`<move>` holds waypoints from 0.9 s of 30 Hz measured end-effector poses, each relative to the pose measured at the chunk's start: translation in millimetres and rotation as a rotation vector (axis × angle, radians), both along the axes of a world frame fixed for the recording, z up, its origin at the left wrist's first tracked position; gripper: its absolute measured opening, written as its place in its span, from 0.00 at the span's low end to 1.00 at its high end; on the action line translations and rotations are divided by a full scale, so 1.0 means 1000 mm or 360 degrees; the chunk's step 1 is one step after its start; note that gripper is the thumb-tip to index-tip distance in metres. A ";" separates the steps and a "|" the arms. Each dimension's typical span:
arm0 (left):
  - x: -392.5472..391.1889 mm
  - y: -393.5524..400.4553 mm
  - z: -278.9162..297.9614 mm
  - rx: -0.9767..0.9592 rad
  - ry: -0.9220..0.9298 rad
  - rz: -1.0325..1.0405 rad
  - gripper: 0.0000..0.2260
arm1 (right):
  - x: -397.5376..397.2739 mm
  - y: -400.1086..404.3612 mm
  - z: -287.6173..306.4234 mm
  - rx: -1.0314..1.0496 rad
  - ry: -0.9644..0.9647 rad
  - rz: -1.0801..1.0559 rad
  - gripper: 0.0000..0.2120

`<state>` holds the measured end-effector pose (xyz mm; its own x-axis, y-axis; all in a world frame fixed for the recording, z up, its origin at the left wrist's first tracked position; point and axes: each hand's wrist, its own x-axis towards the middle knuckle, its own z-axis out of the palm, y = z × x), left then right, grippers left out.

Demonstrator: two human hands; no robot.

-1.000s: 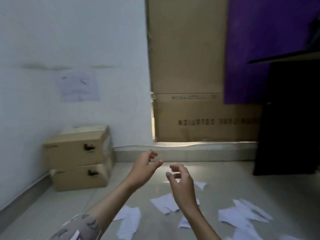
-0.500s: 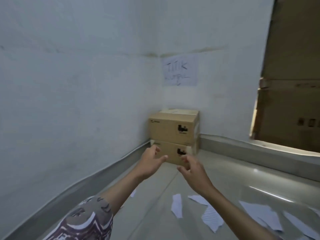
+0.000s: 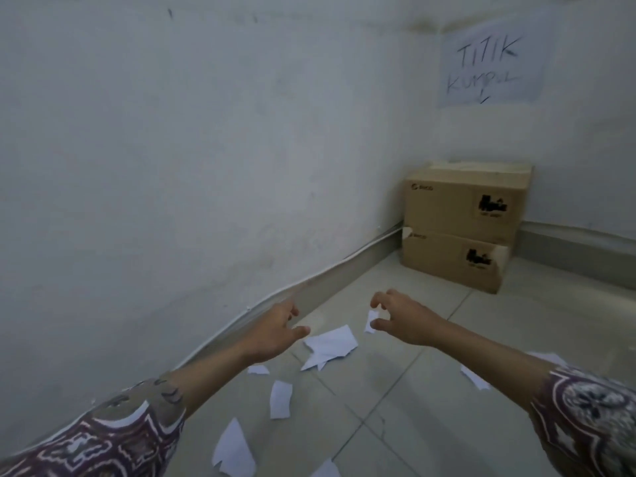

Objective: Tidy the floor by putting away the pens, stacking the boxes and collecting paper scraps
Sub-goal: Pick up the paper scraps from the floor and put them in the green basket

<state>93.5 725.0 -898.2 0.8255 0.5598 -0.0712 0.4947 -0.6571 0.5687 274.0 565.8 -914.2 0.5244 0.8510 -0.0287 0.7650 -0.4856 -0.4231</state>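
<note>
The paper scraps lie scattered on the tiled floor across the lower middle of the frame: the largest scrap sits just below and between the two hands, a small scrap shows between the right thumb and forefinger, though whether it is pinched or merely lying on the floor behind them I cannot tell, and more pieces trail toward the bottom edge. The left hand reaches forward with loosely spread fingers, holding nothing. The right hand hovers with its fingers curved in a narrow claw. At the right of the frame, in the corner, two cardboard boxes stand one on the other beneath a handwritten wall sign, so the stacking looks done. No pens are in view, so that step cannot be judged. The scraps appear to be the main work left, with nearly all of them on the floor uncollected.
</note>
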 end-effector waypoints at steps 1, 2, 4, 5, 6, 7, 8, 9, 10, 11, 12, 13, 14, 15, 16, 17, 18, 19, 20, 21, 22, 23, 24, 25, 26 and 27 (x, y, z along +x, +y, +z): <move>-0.008 0.009 -0.010 -0.0004 0.0041 0.0001 0.18 | -0.005 0.009 -0.009 -0.0031 0.0001 0.0010 0.19; -0.015 0.016 -0.021 -0.0014 0.0082 -0.0002 0.17 | -0.009 0.016 -0.018 -0.0055 0.0011 0.0011 0.19; -0.022 0.028 -0.038 -0.0023 0.0130 0.0018 0.17 | -0.014 0.027 -0.038 -0.0097 0.0024 0.0007 0.19; -0.024 0.033 -0.046 -0.0030 0.0131 0.0039 0.17 | -0.015 0.032 -0.049 -0.0130 0.0027 0.0014 0.19; -0.025 0.037 -0.053 -0.0042 0.0126 0.0064 0.17 | -0.014 0.037 -0.058 -0.0169 0.0036 0.0022 0.20; -0.025 0.040 -0.060 -0.0045 0.0124 0.0083 0.17 | -0.013 0.041 -0.067 -0.0207 0.0053 0.0015 0.21; -0.023 0.043 -0.065 -0.0039 0.0133 0.0099 0.17 | -0.011 0.043 -0.073 -0.0236 0.0075 -0.0003 0.21; -0.021 0.046 -0.071 -0.0032 0.0146 0.0111 0.17 | -0.008 0.046 -0.081 -0.0257 0.0098 -0.0025 0.21; -0.018 0.050 -0.078 -0.0023 0.0147 0.0119 0.17 | -0.004 0.048 -0.089 -0.0266 0.0118 -0.0044 0.21; -0.012 0.055 -0.086 -0.0007 0.0148 0.0120 0.17 | 0.001 0.051 -0.098 -0.0274 0.0135 -0.0063 0.20; -0.004 0.061 -0.093 0.0016 0.0153 0.0117 0.18 | 0.007 0.053 -0.106 -0.0282 0.0149 -0.0087 0.20; 0.004 0.065 -0.099 0.0041 0.0173 0.0119 0.18 | 0.013 0.054 -0.113 -0.0287 0.0165 -0.0124 0.20; 0.014 0.070 -0.106 0.0064 0.0194 0.0117 0.19 | 0.019 0.054 -0.121 -0.0285 0.0187 -0.0167 0.19; 0.028 0.076 -0.116 0.0079 0.0215 0.0108 0.19 | 0.029 0.056 -0.132 -0.0270 0.0207 -0.0209 0.19; 0.038 0.078 -0.121 0.0098 0.0228 0.0094 0.20 | 0.033 0.055 -0.138 -0.0241 0.0210 -0.0240 0.18; 0.047 0.079 -0.126 0.0119 0.0247 0.0078 0.20 | 0.036 0.053 -0.142 -0.0216 0.0205 -0.0267 0.18; 0.058 0.082 -0.134 0.0141 0.0267 0.0062 0.21 | 0.041 0.053 -0.149 -0.0186 0.0194 -0.0290 0.17; 0.069 0.085 -0.143 0.0163 0.0296 0.0044 0.21 | 0.046 0.053 -0.155 -0.0154 0.0183 -0.0314 0.17; 0.080 0.088 -0.152 0.0188 0.0325 0.0025 0.21 | 0.050 0.053 -0.162 -0.0118 0.0174 -0.0339 0.16; 0.089 0.091 -0.161 0.0212 0.0361 0.0007 0.21 | 0.054 0.054 -0.168 -0.0088 0.0169 -0.0367 0.16; 0.098 0.094 -0.170 0.0234 0.0386 -0.0006 0.21 | 0.058 0.055 -0.174 -0.0061 0.0162 -0.0385 0.16; 0.104 0.096 -0.177 0.0247 0.0407 -0.0013 0.21 | 0.059 0.055 -0.179 -0.0041 0.0156 -0.0393 0.16; 0.111 0.099 -0.186 0.0251 0.0424 -0.0019 0.21 | 0.062 0.056 -0.185 -0.0025 0.0154 -0.0396 0.15; 0.117 0.102 -0.193 0.0247 0.0441 -0.0014 0.21 | 0.064 0.056 -0.191 -0.0009 0.0157 -0.0393 0.15; 0.123 0.105 -0.200 0.0242 0.0451 -0.0009 0.21 | 0.065 0.056 -0.195 0.0008 0.0160 -0.0390 0.14; 0.129 0.108 -0.206 0.0232 0.0456 0.0002 0.21 | 0.066 0.056 -0.199 0.0023 0.0167 -0.0388 0.14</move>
